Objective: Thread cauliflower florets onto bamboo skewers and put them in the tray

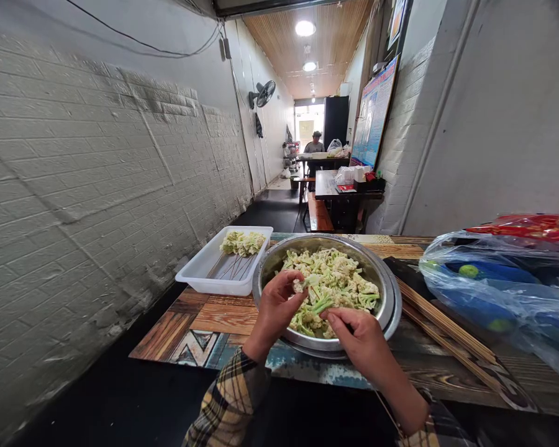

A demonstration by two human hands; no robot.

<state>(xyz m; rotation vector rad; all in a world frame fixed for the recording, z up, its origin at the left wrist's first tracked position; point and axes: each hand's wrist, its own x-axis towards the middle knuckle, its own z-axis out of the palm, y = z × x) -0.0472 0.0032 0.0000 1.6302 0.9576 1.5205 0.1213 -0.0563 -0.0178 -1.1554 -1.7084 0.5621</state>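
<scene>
A steel bowl full of cut cauliflower stands in front of me on the table. Over it, my left hand pinches a cauliflower floret between thumb and fingers. My right hand is closed at the bowl's near side, its fingertips by a green stem. A thin skewer shows below the right wrist, in line with that pinch; its upper part is hidden by the hand. Left of the bowl, a white plastic tray holds skewered cauliflower with the sticks pointing toward me.
Bare bamboo skewers lie right of the bowl. Beyond them sits a clear plastic bag with blue and green contents and a red packet. A brick-patterned wall runs along the left. Farther back, a person sits behind tables.
</scene>
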